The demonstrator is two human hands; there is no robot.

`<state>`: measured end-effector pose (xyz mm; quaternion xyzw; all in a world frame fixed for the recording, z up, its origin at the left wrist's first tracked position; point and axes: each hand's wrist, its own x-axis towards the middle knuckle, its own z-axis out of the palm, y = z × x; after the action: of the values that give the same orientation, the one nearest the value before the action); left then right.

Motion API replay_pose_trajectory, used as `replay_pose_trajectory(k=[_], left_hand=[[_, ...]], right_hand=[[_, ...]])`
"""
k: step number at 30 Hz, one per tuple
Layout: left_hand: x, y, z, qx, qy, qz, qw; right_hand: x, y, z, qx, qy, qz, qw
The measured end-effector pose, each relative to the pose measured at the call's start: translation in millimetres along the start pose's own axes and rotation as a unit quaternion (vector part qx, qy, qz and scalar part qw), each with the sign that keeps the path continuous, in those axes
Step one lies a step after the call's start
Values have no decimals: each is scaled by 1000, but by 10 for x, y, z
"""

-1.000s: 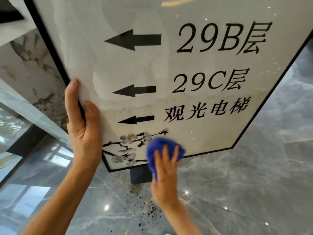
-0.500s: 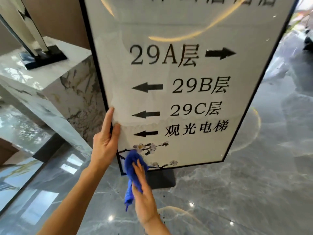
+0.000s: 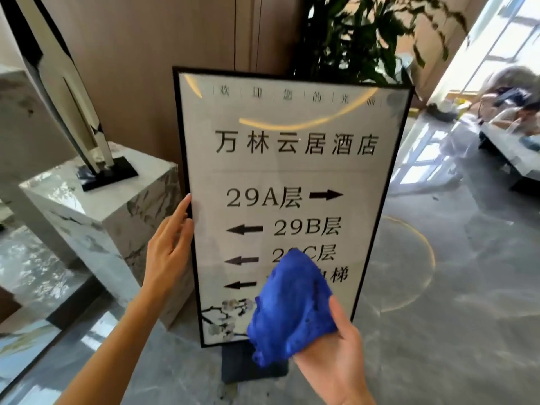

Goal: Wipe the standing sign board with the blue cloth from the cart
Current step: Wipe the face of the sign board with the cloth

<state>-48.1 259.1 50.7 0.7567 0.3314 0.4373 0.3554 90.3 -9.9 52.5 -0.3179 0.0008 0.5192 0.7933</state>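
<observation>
The standing sign board (image 3: 292, 176) is a black-framed white panel with Chinese text and arrows, upright on a dark base (image 3: 233, 366). My left hand (image 3: 169, 247) rests flat against its left edge at mid height, fingers straight and apart. My right hand (image 3: 336, 358) holds the bunched blue cloth (image 3: 292, 308) palm up in front of the board's lower right part. The cloth hides some of the lower lettering. Whether the cloth touches the panel is unclear.
A marble pedestal (image 3: 96, 211) carrying a dark-based sculpture (image 3: 108, 173) stands just left of the board. A leafy plant (image 3: 362, 36) rises behind it. Glossy grey floor (image 3: 453, 287) spreads to the right, with low furniture (image 3: 514, 159) at the far right.
The view has pulled back and up, so the whole board shows. My right hand turned palm up and lifted the cloth off the bottom edge. My left hand slid up the left edge and opened flat.
</observation>
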Motion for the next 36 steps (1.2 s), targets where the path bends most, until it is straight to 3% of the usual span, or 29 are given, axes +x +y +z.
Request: replay_pose_trajectory(k=[4, 8, 10, 12, 17, 19, 24, 26, 27, 28, 30, 32, 33, 36], left_hand=[[243, 179, 16, -28, 19, -1, 999], [424, 280, 8, -28, 28, 4, 999], [526, 333, -8, -41, 25, 6, 999], [644, 375, -17, -47, 23, 14, 999], [846, 472, 71, -92, -11, 13, 996], [862, 493, 140, -99, -9, 6, 995], [877, 402, 223, -104, 40, 8, 994], [881, 364, 245, -99, 52, 12, 994], [879, 347, 258, -97, 58, 16, 993], [879, 332, 269, -96, 64, 20, 993], [880, 305, 284, -102, 70, 27, 992], [891, 273, 293, -109, 72, 25, 991], [899, 257, 298, -111, 72, 25, 991], [928, 217, 312, -124, 72, 32, 989]], right_hand=[[56, -346, 234, 55, -3, -61, 997], [175, -787, 325, -62, -31, -161, 985], [229, -1095, 386, -137, 18, -219, 966], [287, -1447, 427, -140, 54, -274, 950], [522, -2260, 607, -119, 138, -325, 928], [699, -2402, 756, -171, 164, -336, 911], [1207, -2288, 1021, -297, 146, -351, 876], [1378, -2255, 989, -349, 186, -388, 833], [1442, -2261, 962, -383, 205, -427, 793], [1503, -2271, 925, -427, 221, -478, 736], [1619, -2267, 869, -535, 228, -569, 582], [1756, -2279, 848, -624, 200, -601, 457], [1814, -2285, 838, -648, 197, -596, 431], [1945, -2343, 777, -668, 204, -590, 405]])
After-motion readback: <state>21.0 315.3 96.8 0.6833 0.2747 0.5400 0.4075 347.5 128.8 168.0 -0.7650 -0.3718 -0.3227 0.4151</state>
